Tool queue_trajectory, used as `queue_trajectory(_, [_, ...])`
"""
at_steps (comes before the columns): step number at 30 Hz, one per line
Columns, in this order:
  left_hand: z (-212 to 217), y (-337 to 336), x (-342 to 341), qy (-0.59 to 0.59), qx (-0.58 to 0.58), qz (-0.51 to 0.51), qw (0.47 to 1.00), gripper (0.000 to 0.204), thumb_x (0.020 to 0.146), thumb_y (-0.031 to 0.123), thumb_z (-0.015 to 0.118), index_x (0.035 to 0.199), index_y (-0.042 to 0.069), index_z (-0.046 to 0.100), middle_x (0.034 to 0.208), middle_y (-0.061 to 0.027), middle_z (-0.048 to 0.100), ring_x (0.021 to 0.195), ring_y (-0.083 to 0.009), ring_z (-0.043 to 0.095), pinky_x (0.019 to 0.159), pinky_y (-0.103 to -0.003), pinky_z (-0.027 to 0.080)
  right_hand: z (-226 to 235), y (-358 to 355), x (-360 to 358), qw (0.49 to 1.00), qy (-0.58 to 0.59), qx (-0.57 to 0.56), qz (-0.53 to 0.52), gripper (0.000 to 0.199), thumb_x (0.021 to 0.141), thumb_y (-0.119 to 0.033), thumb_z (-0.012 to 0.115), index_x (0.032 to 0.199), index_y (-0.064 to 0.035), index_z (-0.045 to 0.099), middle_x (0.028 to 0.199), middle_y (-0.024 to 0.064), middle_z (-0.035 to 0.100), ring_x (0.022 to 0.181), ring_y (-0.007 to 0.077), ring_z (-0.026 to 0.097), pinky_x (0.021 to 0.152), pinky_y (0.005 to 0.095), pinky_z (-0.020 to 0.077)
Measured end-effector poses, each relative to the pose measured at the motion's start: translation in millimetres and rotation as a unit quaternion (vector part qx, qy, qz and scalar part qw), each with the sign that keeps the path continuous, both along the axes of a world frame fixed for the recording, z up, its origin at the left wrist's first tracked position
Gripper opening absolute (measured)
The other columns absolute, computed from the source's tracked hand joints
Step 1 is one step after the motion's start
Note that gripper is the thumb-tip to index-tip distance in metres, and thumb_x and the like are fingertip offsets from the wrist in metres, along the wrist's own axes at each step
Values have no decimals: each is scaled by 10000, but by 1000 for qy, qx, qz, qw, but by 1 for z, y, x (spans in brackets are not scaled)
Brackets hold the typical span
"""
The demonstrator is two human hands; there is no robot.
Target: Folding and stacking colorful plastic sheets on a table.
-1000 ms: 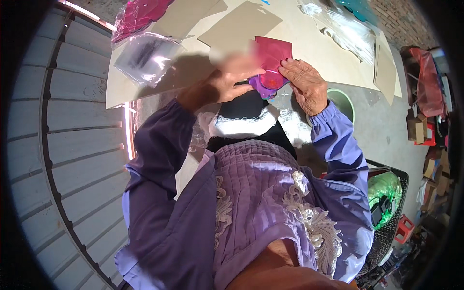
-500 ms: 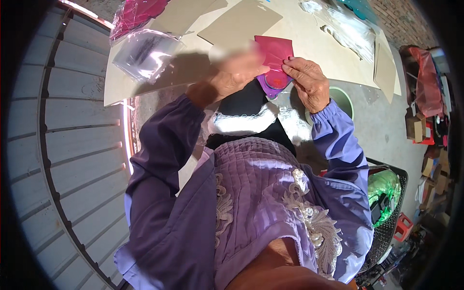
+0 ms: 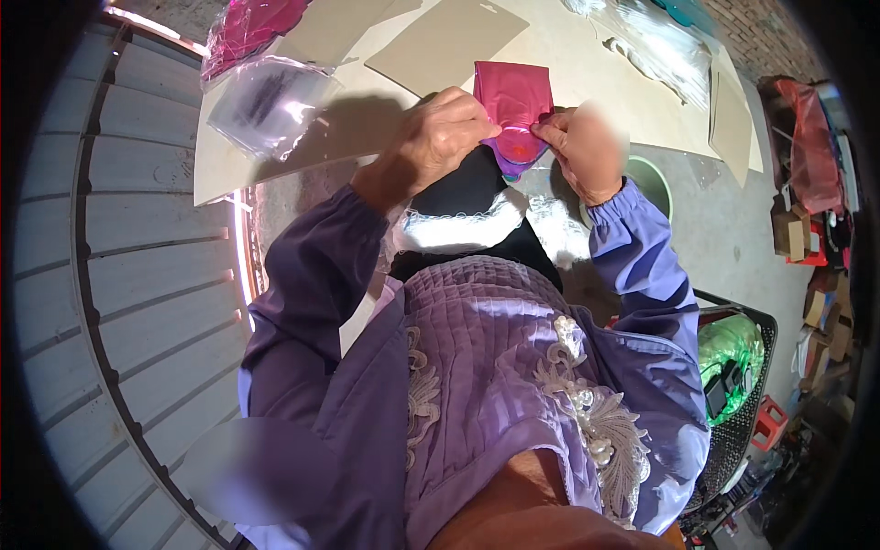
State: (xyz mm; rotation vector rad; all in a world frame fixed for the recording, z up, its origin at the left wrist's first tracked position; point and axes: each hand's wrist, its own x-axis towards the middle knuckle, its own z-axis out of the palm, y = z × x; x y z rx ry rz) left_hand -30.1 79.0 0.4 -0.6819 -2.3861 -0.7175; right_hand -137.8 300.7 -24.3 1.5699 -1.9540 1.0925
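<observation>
Head view looks down on a person in a quilted purple jacket with pearly lace trim, both forearms reaching up to a pale board table (image 3: 302,156). Left hand (image 3: 445,137) is closed, its fingers curled and pinching the left edge of a glossy magenta plastic pouch (image 3: 513,96), a smooth, slightly crinkled rectangle that catches the light. Right hand (image 3: 582,147) is closed too, its fingertips nipping the pouch's lower right corner, so the pouch stands between the two hands and rises just above them. Below the pouch and between the thumbs shows a bit of purple and orange material, too small to tell apart. Under the hands, toward the body, lies a black cloth with a fuzzy white band (image 3: 463,229).

Above the left hand lies a flat tan cardboard sheet (image 3: 445,41), matte and square-cornered. Well to that hand's left sits a clear, wrinkled plastic bag (image 3: 266,101), and beyond it another shiny pink packet (image 3: 247,27). Just right of the right hand is a round pale green bowl (image 3: 653,179), its rim half hidden by the sleeve. Up and right of that hand, crumpled clear film (image 3: 660,50) lies on the table.
</observation>
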Motion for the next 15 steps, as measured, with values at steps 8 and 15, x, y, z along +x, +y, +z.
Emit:
queue_trajectory(8, [12,15,4,-132,170,86,973,126,800,0,686,924,-17,687,824,-111,618,741,-213,587,662,-297,474,8,-9,9,989,-120,-57,-60,183,689,47,734,851,-38,724,762,71,641,812,237,608,737,340,477])
queue_trajectory(15, [4,15,-11,-238,171,222,930,208,847,209,659,813,4,654,747,-183,602,729,-331,609,665,-425,464,22,-13,3,981,-161,16,-106,84,751,-64,727,810,-9,704,753,89,623,762,244,559,755,350,415])
